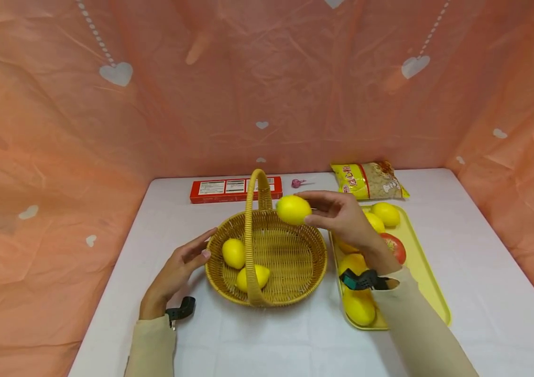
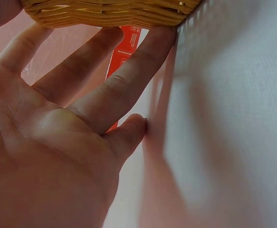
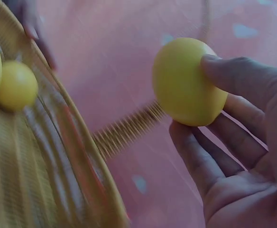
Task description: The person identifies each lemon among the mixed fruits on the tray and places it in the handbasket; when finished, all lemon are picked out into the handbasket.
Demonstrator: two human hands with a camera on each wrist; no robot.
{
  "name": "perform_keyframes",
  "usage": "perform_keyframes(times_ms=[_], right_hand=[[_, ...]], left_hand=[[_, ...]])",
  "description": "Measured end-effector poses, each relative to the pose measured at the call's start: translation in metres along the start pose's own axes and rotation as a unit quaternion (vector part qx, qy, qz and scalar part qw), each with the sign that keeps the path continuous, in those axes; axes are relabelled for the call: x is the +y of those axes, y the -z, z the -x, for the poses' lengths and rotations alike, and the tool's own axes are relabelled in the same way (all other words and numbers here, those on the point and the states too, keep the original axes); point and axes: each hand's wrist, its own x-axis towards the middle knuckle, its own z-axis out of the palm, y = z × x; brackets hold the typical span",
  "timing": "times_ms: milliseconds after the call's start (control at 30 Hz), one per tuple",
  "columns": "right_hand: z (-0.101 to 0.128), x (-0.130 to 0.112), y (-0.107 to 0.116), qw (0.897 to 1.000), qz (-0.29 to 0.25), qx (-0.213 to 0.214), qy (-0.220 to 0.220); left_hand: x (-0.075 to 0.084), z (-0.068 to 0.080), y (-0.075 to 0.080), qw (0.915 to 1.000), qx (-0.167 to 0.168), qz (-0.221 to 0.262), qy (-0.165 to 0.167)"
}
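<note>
Head view: right hand (image 1: pixel 342 213) is pinching 1 lemon (image 1: pixel 293 210) near the basket's (image 1: pixel 290 262) far-right edge; spread-fingered left hand (image 1: pixel 178 273) is touching its left edge; avoiding the handle (image 1: pixel 249 225) is probably mattering.

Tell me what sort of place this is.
Probably a staged tabletop set-up: orange heart-patterned sheeting hangs behind and beside a white-covered table, where a wicker basket and yellow tray are set out.

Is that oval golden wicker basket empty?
No, partly filled: two yellow lemons lie inside the oval golden wicker basket, with bare space beside them.
</note>
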Motion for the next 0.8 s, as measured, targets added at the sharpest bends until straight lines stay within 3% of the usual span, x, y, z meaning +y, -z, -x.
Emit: perform_keyframes(times_ms=[267, 500, 633, 800], right_hand=[[-0.056, 0.009, -0.06, 0.997, -0.017, -0.068, 0.01], [-0.078, 0.029, -0.086, 0.994, -0.013, -0.108, -0.003], [-0.082, 0.036, -0.092, 0.992, 0.045, -0.116, -0.012], [-0.085, 0.037, -0.098, 0.983, 0.125, -0.129, -0.043]], left_hand=[[-0.001, -0.001, 0.0, 1.0, 0.002, -0.006, 0.001], [0.001, -0.002, 0.0, 1.0, 0.0, -0.004, 0.002], [0.001, -0.002, 0.0, 1.0, 0.0, -0.006, 0.004], [0.0, -0.001, -0.001, 1.0, 0.003, -0.006, 0.007]])
